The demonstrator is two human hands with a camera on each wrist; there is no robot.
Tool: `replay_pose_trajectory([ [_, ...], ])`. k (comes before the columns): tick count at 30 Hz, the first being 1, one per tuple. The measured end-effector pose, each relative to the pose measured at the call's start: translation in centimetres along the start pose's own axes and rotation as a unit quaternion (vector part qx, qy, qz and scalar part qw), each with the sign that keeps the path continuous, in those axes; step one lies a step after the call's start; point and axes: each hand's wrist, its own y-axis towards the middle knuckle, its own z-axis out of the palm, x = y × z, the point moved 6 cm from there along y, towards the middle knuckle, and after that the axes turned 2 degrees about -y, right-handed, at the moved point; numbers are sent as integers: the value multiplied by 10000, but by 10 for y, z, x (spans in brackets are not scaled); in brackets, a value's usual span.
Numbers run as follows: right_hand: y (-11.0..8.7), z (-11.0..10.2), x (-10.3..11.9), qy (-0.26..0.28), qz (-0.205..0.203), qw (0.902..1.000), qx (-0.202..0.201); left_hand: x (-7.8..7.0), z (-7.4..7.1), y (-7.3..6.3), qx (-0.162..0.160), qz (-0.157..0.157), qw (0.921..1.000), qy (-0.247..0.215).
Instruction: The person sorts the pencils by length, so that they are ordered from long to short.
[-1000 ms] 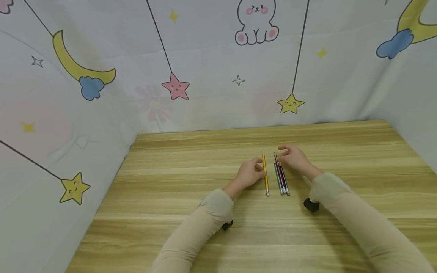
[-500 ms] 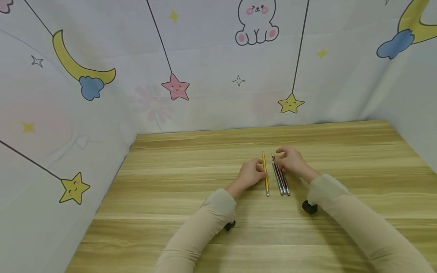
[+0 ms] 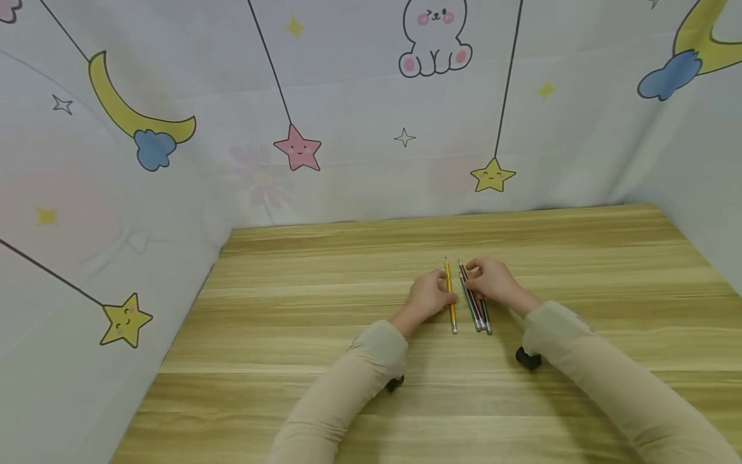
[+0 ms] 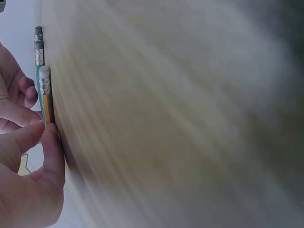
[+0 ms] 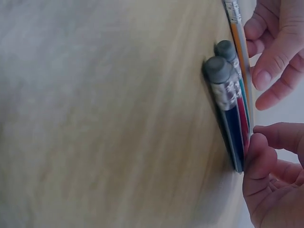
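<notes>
A yellow pencil [image 3: 452, 316] lies lengthwise on the table, its white eraser end toward me. My left hand [image 3: 428, 295] pinches it about halfway along; in the left wrist view the thumb and finger [image 4: 52, 147] meet at the pencil. Just to the right lie several dark pencils [image 3: 476, 318] in a slightly fanned bunch, among them a teal, a red and a dark blue pencil [image 5: 232, 128]. My right hand [image 3: 493, 280] grips this bunch near its upper half, the fingers covering part of the shafts. Their grey erasers [image 5: 219, 70] point toward me.
The wood-grain table [image 3: 278, 335] runs back to a white cloth backdrop [image 3: 359, 180] printed with stars and moons. A similar cloth rises along the left side. A black wrist device [image 3: 529, 358] hangs below my right sleeve.
My right hand has moved left and slightly toward me, onto the dark pencils, and their pointed ends have swung left toward the yellow pencil. The left hand has shifted slightly right.
</notes>
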Motion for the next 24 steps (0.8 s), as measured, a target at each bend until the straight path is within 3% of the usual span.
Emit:
replay_pose_trajectory([
  [10, 1, 1, 1, -513, -104, 9986, -31, -4, -1, 2, -201, -113, 9975, 662],
  [17, 3, 2, 2, -816, -65, 9966, -33, -10, -2, 2, -462, 107, 9892, 1388],
  [24, 4, 3, 1, -848, 41, 9964, -71, -11, 1, 4, -462, 100, 9843, 1702],
])
